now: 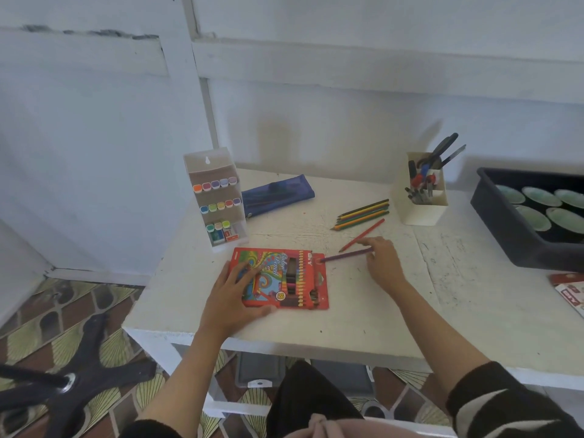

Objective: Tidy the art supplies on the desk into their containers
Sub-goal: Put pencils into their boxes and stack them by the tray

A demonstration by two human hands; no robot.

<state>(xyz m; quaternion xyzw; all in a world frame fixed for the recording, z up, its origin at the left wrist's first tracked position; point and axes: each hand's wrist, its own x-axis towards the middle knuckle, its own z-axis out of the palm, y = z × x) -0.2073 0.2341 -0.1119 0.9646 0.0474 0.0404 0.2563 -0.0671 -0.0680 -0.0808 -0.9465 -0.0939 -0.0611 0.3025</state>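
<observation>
Feeding the pencil (pixel 346 255) into the box (pixel 300 279), I should aim level: my right grip (pixel 384 260) pinches it; my left grip (pixel 234 289), spread, pins the box.

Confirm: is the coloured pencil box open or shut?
Open: the coloured pencil box has its end flap folded out; the right hand holds a purple pencil at its mouth.

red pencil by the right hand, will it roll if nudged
The red pencil looks thin, stiff and light, so it should lift easily. It lies flat on the level desk, so a sideways nudge would probably roll it; its barrel shape is too small to tell.
</observation>
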